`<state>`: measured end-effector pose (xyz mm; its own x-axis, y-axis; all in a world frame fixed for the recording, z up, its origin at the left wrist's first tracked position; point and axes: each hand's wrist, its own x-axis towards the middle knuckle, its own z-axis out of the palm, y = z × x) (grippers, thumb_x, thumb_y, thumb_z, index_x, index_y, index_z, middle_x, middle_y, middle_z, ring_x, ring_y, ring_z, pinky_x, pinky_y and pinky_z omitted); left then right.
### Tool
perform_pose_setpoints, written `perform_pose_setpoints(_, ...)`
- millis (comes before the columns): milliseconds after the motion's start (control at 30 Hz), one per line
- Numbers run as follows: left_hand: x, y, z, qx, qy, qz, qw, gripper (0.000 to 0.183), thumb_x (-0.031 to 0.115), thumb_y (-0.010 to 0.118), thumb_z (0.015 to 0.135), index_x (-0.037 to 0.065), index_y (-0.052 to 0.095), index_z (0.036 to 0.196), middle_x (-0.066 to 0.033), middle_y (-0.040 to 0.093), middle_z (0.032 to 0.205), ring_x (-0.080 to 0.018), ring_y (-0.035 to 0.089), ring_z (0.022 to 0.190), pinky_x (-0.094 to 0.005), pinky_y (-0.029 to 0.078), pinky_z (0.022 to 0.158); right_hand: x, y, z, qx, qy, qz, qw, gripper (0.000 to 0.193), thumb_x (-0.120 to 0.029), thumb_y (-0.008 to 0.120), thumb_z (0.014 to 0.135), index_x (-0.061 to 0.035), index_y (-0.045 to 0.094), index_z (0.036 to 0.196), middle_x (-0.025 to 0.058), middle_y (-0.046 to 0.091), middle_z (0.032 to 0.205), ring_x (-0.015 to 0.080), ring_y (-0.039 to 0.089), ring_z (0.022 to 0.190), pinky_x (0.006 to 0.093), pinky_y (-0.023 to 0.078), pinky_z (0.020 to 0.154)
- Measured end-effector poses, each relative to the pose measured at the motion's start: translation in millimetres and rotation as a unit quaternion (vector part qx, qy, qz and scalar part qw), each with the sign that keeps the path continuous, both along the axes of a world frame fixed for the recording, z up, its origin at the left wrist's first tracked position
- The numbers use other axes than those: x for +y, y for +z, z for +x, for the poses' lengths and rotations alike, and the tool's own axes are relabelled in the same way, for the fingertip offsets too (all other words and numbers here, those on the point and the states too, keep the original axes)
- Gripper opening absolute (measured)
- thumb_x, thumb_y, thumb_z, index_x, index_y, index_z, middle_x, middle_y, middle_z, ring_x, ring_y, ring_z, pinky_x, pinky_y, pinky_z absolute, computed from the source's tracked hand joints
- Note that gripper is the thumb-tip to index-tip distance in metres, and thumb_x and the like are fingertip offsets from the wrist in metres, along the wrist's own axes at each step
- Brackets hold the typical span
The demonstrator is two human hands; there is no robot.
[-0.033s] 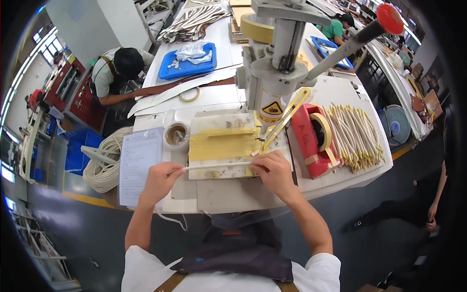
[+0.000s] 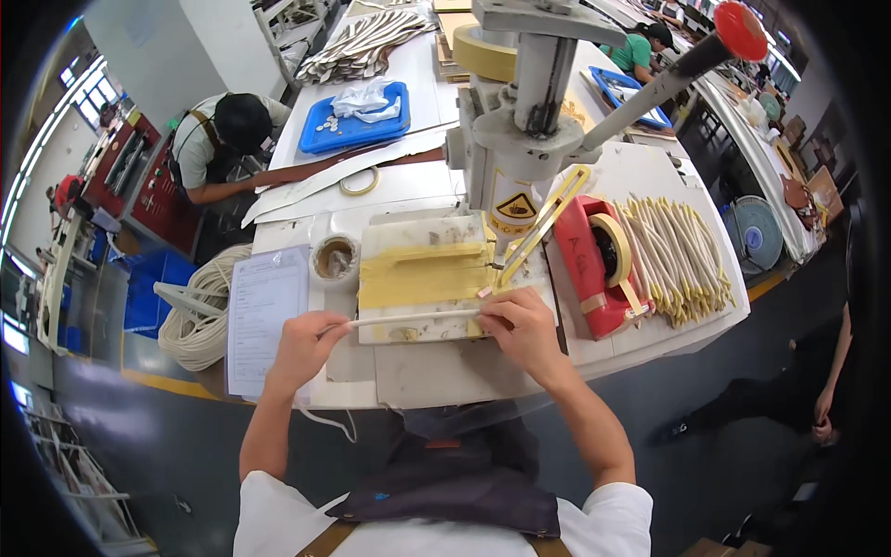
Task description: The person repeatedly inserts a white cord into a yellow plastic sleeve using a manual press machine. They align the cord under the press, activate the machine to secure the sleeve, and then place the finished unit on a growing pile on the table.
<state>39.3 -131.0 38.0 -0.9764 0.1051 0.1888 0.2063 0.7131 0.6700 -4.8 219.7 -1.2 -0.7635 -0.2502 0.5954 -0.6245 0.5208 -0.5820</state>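
A length of white cord [image 2: 418,317] is stretched level between my two hands. My left hand [image 2: 304,345] pinches its left part, and my right hand [image 2: 524,332] pinches it near the right end. The cord lies along the near edge of a white block [image 2: 379,331], whose top carries yellow tape [image 2: 418,283]. Behind the block's right side rises a lever press [image 2: 510,153] with a red knob [image 2: 741,32]. A narrow yellow-edged strip [image 2: 549,223] leans beside the press, just beyond my right hand. Below my left hand, loose cord hangs past the table edge.
To the right stand a red tape dispenser [image 2: 587,269] and a pile of yellow-tipped cords [image 2: 673,260]. At left are a printed sheet [image 2: 267,320], a tape roll [image 2: 335,258] and a cord coil [image 2: 200,316]. A blue tray [image 2: 357,135] lies farther back, near a co-worker [image 2: 218,139].
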Motion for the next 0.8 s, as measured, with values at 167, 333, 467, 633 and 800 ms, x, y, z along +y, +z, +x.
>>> perform_pose_setpoints(167, -9, -15, -4, 0.013, -0.016, -0.013, 1.0, 0.016, 0.016, 0.079, 0.087, 0.002, 0.078, 0.094, -0.014, 0.075, 0.086, -0.0249, 0.071, 0.074, -0.0336, 0.053, 0.064, 2, 4, 5, -0.096, -0.019, -0.002, 0.995, 0.014, -0.006, 0.081, 0.079, -0.0042, 0.077, 0.093, 0.0084, 0.068, 0.092, 0.0249, 0.065, 0.084, 0.0353, 0.054, 0.073)
perform_pose_setpoints(333, -15, -23, -7, 0.038, -0.032, -0.036, 0.998, 0.014, 0.015, 0.081, 0.084, 0.005, 0.08, 0.093, -0.0113, 0.076, 0.083, -0.0246, 0.069, 0.069, -0.0333, 0.052, 0.062, 1, 2, 3, -0.081, -0.026, 0.006, 0.996, 0.015, -0.007, 0.08, 0.079, -0.0039, 0.077, 0.093, 0.0099, 0.067, 0.093, 0.0248, 0.065, 0.086, 0.0352, 0.054, 0.073)
perform_pose_setpoints(467, -8, -15, -9, 0.027, -0.031, -0.051, 0.998, 0.013, 0.016, 0.081, 0.083, 0.007, 0.08, 0.093, -0.0102, 0.076, 0.083, -0.0243, 0.07, 0.069, -0.0333, 0.053, 0.061, 0, 3, 7, -0.114, -0.035, -0.016, 0.993, 0.014, -0.004, 0.077, 0.078, -0.004, 0.077, 0.092, 0.0106, 0.066, 0.092, 0.0274, 0.064, 0.089, 0.0373, 0.054, 0.076)
perform_pose_setpoints(633, -9, -24, -9, 0.081, -0.05, -0.084, 0.992, 0.013, 0.017, 0.08, 0.085, 0.01, 0.08, 0.096, -0.0087, 0.076, 0.084, -0.0252, 0.071, 0.07, -0.0341, 0.055, 0.062, -1, 3, 5, -0.095, -0.04, -0.015, 0.995, 0.013, -0.004, 0.078, 0.079, -0.0021, 0.077, 0.092, 0.0097, 0.067, 0.094, 0.0221, 0.067, 0.081, 0.0319, 0.055, 0.07)
perform_pose_setpoints(800, -6, -18, -12, 0.081, -0.067, -0.112, 0.988, 0.011, 0.016, 0.078, 0.086, 0.01, 0.079, 0.095, -0.0081, 0.075, 0.084, -0.0265, 0.071, 0.071, -0.0354, 0.055, 0.062, 0, 6, 6, -0.156, -0.034, -0.038, 0.986, 0.012, -0.005, 0.077, 0.079, -0.0035, 0.076, 0.091, 0.0103, 0.066, 0.092, 0.0275, 0.065, 0.089, 0.0374, 0.054, 0.077)
